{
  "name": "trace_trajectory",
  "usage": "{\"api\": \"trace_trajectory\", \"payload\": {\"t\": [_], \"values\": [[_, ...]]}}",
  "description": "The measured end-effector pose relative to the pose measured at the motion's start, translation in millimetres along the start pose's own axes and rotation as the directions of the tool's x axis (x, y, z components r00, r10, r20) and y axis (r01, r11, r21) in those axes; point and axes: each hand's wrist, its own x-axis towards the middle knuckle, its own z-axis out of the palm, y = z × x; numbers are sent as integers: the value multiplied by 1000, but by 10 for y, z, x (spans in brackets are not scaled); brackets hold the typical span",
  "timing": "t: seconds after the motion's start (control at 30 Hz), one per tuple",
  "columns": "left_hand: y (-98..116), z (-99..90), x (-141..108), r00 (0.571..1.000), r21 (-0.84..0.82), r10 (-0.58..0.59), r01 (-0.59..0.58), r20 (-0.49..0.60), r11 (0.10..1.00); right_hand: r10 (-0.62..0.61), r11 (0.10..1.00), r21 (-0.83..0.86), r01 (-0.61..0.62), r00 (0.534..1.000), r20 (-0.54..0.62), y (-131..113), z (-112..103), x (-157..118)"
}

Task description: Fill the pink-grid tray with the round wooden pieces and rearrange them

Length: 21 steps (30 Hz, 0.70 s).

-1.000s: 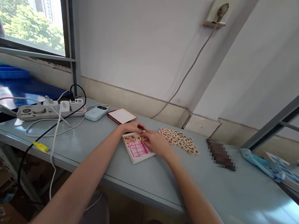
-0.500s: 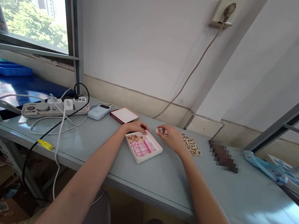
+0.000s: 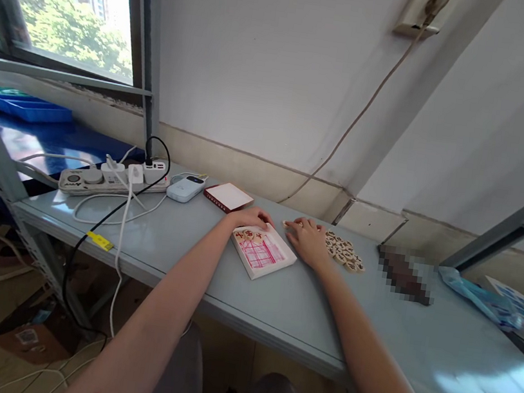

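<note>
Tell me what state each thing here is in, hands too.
White box: open, partly filled.
Loose round pieces: spread out, clustered.
Red-sided box: lying flat.
Power strip: plugs inserted.
Wall socket: plug inserted.
Left hand: on white box.
Right hand: over loose pieces.

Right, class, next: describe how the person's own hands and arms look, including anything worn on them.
The left hand and right hand are both ungloved. Both forearms are bare as far as the view shows, and no sleeve comes into the picture. Neither wrist shows a watch, bracelet or cable. The fingers are too small to rule out a thin ring.
</note>
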Motion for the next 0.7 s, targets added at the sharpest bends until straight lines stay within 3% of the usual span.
{"api": "trace_trajectory", "payload": {"t": [0.23,0.53,0.63,0.7], "values": [[6,6,-2,1000,-19,-2,2,-12,1000,32,999,32,-33,999,10,-30,46,52],[-26,7,19,1000,-6,-9,9,-22,1000,179,980,99,-174,983,-43,-57,34,30],[9,20,-11,999,7,-7,8,-38,1000,120,964,250,-91,987,-103,-185,-142,29],[33,26,-25,998,36,-23,25,-62,999,-27,936,348,59,995,-98,-310,-276,27]]}}
